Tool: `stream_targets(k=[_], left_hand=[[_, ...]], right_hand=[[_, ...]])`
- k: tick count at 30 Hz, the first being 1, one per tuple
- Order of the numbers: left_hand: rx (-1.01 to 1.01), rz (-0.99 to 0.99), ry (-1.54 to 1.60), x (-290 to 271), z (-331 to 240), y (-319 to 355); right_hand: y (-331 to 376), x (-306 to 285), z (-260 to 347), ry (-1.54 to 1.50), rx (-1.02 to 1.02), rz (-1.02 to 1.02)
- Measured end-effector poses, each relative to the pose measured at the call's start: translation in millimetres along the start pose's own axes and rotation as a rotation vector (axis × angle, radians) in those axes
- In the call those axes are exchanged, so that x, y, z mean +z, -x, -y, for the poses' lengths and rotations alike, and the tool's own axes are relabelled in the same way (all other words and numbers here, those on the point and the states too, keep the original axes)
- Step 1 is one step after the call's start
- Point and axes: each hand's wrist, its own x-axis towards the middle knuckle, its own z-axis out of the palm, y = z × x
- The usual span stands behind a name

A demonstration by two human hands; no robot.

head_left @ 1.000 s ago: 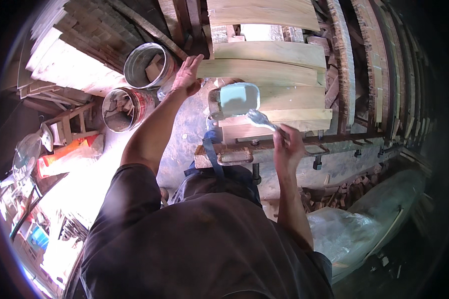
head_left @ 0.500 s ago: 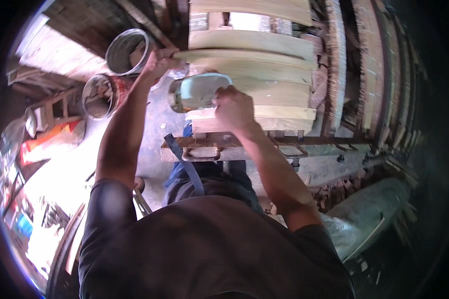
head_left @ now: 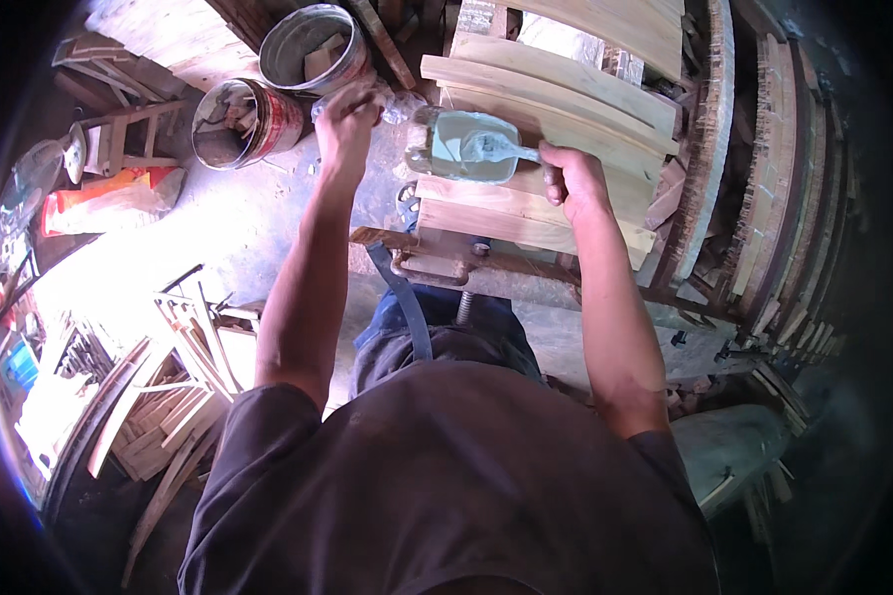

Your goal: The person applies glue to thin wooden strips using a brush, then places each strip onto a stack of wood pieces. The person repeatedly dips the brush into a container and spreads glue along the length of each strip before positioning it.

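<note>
Step in hand, by my reading: loading a brush from the glue container (head_left: pixel 463 149), which lies tipped on the pale curved wooden slats (head_left: pixel 556 109), opening towards the person. Right hand (head_left: pixel 572 180), fingers closed round the brush handle, sits just right of the container; brush head (head_left: pixel 486 149) is inside it, in whitish paste. Left hand (head_left: pixel 347 111), left of the container, pinches what looks like clear plastic – blurred. Next: lifting the brush without dripping
</note>
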Motion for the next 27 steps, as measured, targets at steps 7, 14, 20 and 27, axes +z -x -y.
stream_targets(k=[7, 14, 20, 27], left_hand=[[0.0, -0.07, -0.25, -82.9, 34.3, 98.8], [-0.055, -0.049, -0.607, -92.4, 51.6, 157.0], [0.289, -0.12, -0.848, -62.4, 24.3, 216.6], [0.292, -0.036, -0.827, -28.3, 17.6, 275.9]], right_hand=[[12.4, -15.8, -11.2, -0.115, 0.183, -0.016], [9.4, -14.1, 22.8, -0.282, 0.084, 0.154], [-26.9, 26.2, 64.3, -0.245, -0.201, 0.136], [-47.7, 83.0, 78.6, 0.266, -0.618, -0.001]])
